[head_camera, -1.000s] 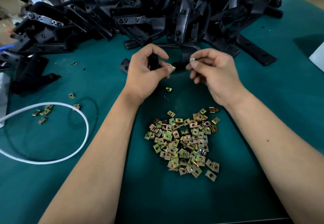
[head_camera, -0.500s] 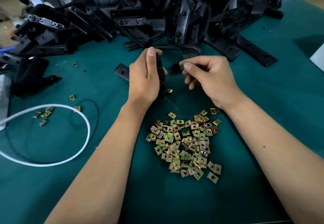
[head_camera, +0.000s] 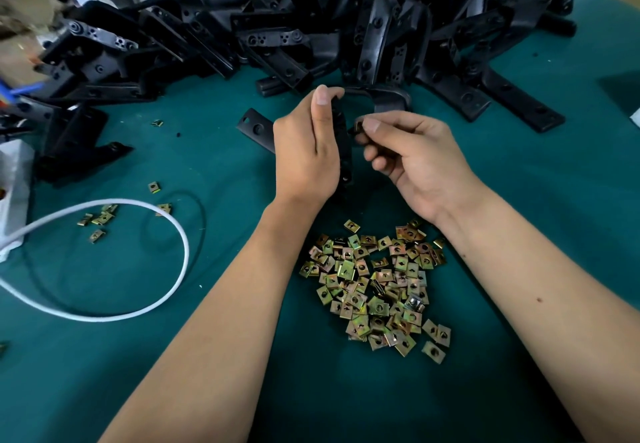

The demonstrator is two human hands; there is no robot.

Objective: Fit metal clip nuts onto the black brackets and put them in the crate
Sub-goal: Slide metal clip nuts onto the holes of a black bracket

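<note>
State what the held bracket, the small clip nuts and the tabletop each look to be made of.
Black bracket in the left hand: probably moulded plastic or coated metal; matt black with a dull sheen.
Clip nuts: thin folded sheet metal, seemingly yellow-plated; the sign is an iridescent gold-green shine. The right hand pinches one more clip nut.
Tabletop: teal covering, perhaps a rubber or felt-like mat; flat, without glare.

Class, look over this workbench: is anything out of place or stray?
Yes. Several clip nuts lie scattered at the left, by the white cable, apart from the main pile of clip nuts. One more sits alone farther back.
</note>
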